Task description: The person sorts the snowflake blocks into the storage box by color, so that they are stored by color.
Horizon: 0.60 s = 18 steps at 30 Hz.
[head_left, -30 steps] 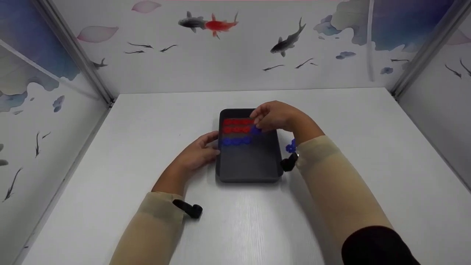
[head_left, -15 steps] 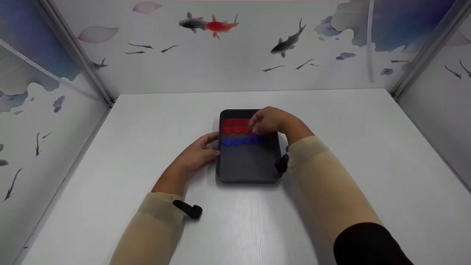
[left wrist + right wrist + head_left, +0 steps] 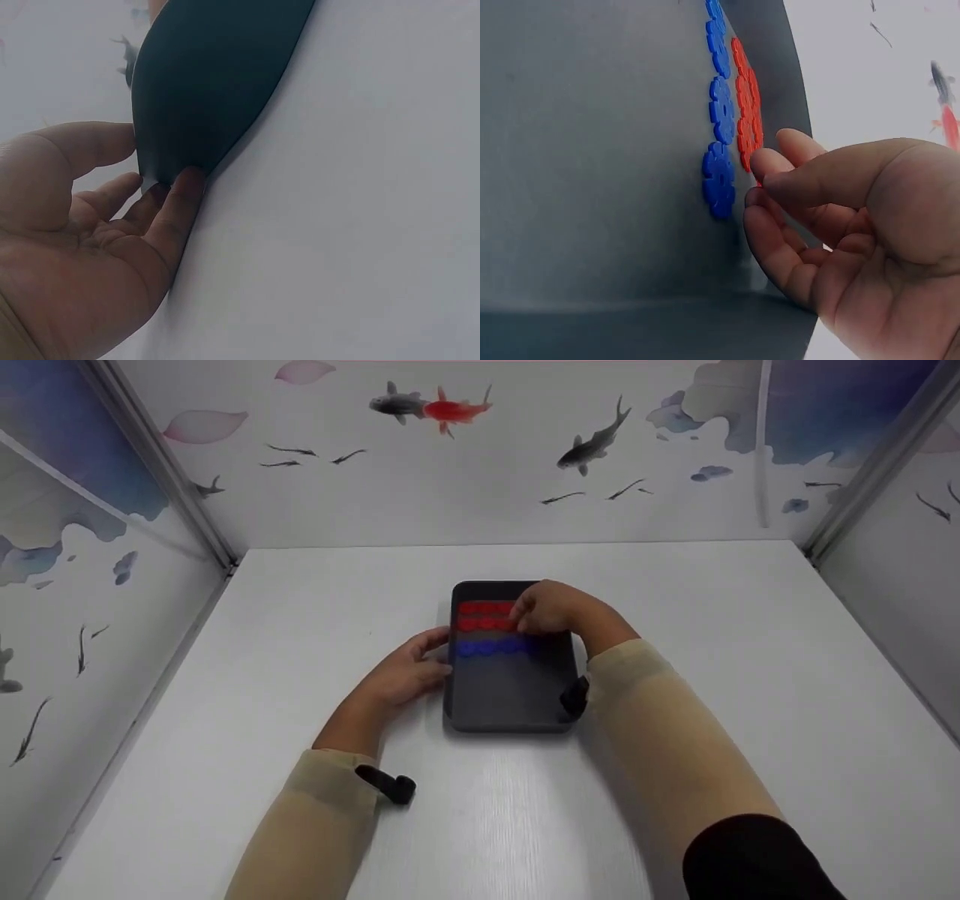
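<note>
The dark grey tray [image 3: 510,701] lies on the white table. My left hand [image 3: 409,671] rests against its left wall; the left wrist view shows the fingers [image 3: 187,187] touching the outer side. Inside are two rows of red flower-shaped plastic pieces [image 3: 484,624], with one row of blue flower-shaped pieces [image 3: 486,648] below them. My right hand [image 3: 551,607] is over the right part of the rows and hides their ends. In the right wrist view its loosely bent fingers [image 3: 769,232] hold nothing, beside the endmost blue flower piece [image 3: 719,181].
The white table [image 3: 315,607] extends round the tray, up to a printed back wall [image 3: 480,487] and side walls. Each sleeve carries a black wrist camera mount [image 3: 390,786]. My right forearm covers the table just right of the tray.
My right hand has come down and left, set the blue flower piece at the row's right end and let go. The loose blue piece on the table is now hidden behind the right arm.
</note>
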Each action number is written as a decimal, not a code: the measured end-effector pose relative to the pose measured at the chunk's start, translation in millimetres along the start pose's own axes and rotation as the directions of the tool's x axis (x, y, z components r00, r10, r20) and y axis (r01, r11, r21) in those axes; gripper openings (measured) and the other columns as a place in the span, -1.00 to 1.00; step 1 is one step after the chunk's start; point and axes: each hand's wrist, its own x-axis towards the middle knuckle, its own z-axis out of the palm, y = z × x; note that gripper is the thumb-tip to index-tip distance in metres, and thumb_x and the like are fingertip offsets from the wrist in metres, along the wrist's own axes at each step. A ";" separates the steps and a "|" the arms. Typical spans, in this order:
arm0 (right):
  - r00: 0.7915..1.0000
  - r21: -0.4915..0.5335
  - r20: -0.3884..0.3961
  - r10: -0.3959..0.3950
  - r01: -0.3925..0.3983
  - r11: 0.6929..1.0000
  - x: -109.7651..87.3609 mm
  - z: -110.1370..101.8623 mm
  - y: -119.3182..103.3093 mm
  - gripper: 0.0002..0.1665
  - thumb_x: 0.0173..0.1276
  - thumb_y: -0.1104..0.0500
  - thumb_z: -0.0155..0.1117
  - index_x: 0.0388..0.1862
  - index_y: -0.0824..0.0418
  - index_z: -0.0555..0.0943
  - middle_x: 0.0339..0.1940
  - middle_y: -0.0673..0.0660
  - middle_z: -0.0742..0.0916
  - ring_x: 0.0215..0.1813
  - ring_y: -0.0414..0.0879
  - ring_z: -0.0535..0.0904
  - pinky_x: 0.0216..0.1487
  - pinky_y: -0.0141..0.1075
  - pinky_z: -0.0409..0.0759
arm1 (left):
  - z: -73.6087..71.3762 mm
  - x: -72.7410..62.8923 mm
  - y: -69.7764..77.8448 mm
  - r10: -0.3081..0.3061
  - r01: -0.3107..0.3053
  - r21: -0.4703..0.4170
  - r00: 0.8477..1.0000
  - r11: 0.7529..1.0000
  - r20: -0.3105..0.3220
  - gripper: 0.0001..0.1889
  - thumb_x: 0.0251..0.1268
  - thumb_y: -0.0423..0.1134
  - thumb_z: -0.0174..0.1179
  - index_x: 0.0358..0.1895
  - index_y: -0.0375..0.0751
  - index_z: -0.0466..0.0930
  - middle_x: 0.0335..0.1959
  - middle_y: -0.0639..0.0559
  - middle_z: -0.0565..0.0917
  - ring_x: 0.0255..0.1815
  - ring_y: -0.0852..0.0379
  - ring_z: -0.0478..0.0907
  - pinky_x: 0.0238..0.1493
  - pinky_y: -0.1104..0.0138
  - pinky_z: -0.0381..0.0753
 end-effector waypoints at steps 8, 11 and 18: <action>0.993 0.271 -0.001 -0.121 0.116 0.956 -14.3 -12.6 3.9 -0.58 0.50 0.36 0.20 0.26 0.13 0.70 0.12 0.15 0.79 0.08 -0.02 0.66 0.16 -0.06 0.66 | 0.7 0.2 -0.2 -0.001 0.001 -0.019 1.000 1.000 0.005 -0.21 0.42 -0.48 0.22 0.67 0.04 0.27 0.71 0.12 0.28 0.60 0.05 0.43 0.48 0.13 0.53; 0.987 0.279 -0.029 -0.160 0.162 0.947 -23.9 -18.1 6.3 -0.55 0.50 0.40 0.16 0.27 0.13 0.70 0.12 0.17 0.79 0.12 -0.03 0.67 0.13 -0.12 0.65 | 1.5 0.4 0.2 -0.005 0.005 -0.018 1.000 1.000 -0.002 -0.22 0.41 -0.47 0.23 0.66 0.06 0.29 0.69 0.14 0.30 0.58 0.06 0.45 0.49 0.13 0.53; 0.975 0.318 -0.080 -0.206 0.221 0.922 -48.0 -22.7 23.2 -0.62 0.52 0.34 0.28 0.26 0.16 0.69 0.12 0.22 0.79 0.16 0.10 0.71 0.26 -0.03 0.68 | -0.7 1.0 0.8 -0.012 0.012 -0.020 1.000 1.000 0.005 -0.21 0.43 -0.47 0.23 0.68 0.03 0.26 0.70 0.13 0.28 0.61 0.07 0.41 0.56 0.10 0.49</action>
